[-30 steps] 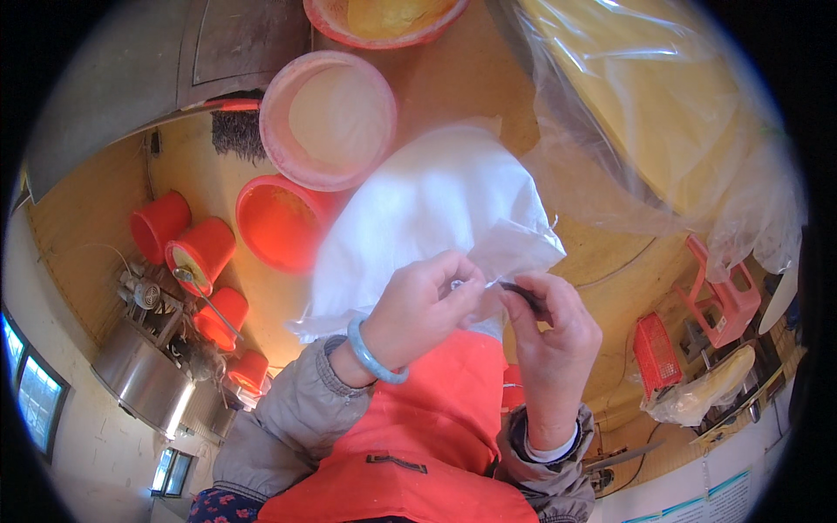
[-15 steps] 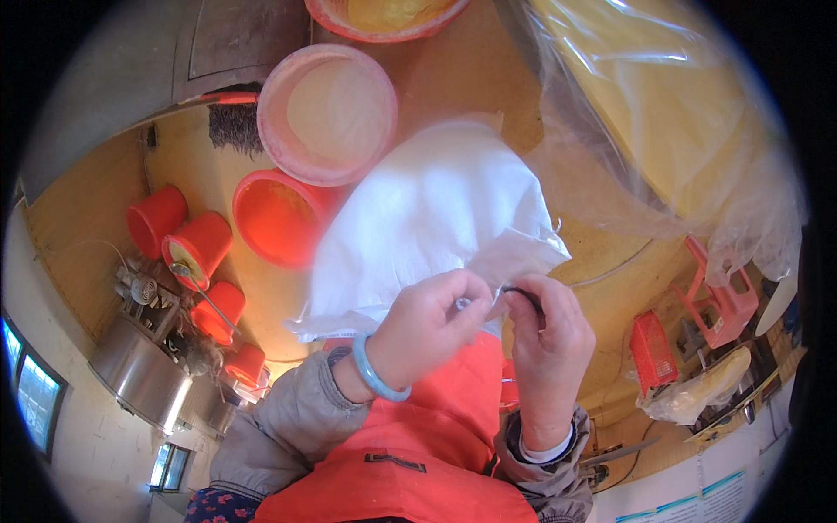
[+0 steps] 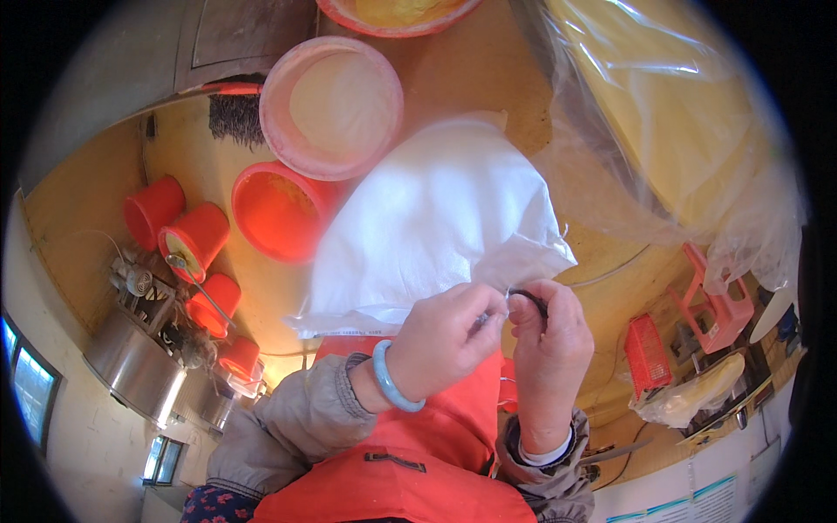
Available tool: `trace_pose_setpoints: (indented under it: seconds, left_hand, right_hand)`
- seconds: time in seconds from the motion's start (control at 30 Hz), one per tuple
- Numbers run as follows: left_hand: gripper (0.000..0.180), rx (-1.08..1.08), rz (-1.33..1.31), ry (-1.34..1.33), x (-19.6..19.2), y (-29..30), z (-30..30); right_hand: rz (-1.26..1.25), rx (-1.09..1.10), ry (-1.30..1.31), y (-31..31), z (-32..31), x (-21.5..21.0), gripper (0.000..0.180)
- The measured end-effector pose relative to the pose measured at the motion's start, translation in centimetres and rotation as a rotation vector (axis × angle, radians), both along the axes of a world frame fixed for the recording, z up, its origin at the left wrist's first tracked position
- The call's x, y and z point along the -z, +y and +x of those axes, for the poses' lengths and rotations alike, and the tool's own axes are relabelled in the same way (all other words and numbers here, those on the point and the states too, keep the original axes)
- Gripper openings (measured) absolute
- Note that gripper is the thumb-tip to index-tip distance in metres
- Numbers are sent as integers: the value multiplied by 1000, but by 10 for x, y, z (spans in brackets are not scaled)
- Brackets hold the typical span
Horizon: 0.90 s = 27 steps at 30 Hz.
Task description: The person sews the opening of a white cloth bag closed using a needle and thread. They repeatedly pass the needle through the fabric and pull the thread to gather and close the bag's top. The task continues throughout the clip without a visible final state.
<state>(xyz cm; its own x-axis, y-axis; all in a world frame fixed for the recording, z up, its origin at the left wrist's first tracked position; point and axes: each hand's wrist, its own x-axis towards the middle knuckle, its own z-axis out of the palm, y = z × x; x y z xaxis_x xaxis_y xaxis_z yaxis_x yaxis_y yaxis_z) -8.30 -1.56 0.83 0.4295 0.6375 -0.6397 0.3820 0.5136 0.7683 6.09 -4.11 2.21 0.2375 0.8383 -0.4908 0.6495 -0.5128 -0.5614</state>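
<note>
A full white woven sack (image 3: 427, 218) lies in front of me, its folded corner flap close beyond my fingers. At that near corner my left hand (image 3: 446, 336), with a pale blue bangle (image 3: 392, 379) at its wrist, is closed in a pinch. A bit of something pale shows in its curled fingers, too small to name. Beside it, my right hand (image 3: 554, 344) is closed on a small dark curved thing (image 3: 536, 300), held between thumb and forefinger. The fingertips of both hands almost meet. The sack's near edge reaches over my red apron (image 3: 401, 453).
Beyond the sack stand a pink tub of pale powder (image 3: 272, 122) and a red bucket (image 3: 261, 205). More red buckets (image 3: 153, 213) and a steel drum (image 3: 131, 370) are at left. Clear plastic sheeting (image 3: 610, 166) covers something yellow at right, above a pink stool (image 3: 719, 305) and red basket (image 3: 647, 349).
My left hand has shifted slightly right and down, bringing its fingertips closer to the right hand's. My right hand keeps its pinch on the dark thing. The whole view has tilted a little.
</note>
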Motion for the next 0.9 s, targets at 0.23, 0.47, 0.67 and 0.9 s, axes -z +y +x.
trace_pose_setpoints:
  seconds: [0.23,0.47,0.67,0.9]
  left_hand:
    - [9,-162,-11,-24,2,-11,5]
    - [9,-198,-11,-11,3,-14,6]
    - [7,-74,107,-17,6,-14,-5]
    - [7,-199,-279,-127,-5,4,-16]
  right_hand:
    - [-80,-126,17,6,2,-4,25]
    - [-122,-259,-13,9,0,-5,13]
    - [61,439,426,27,3,-5,4]
    - [159,716,666,11,17,-14,9]
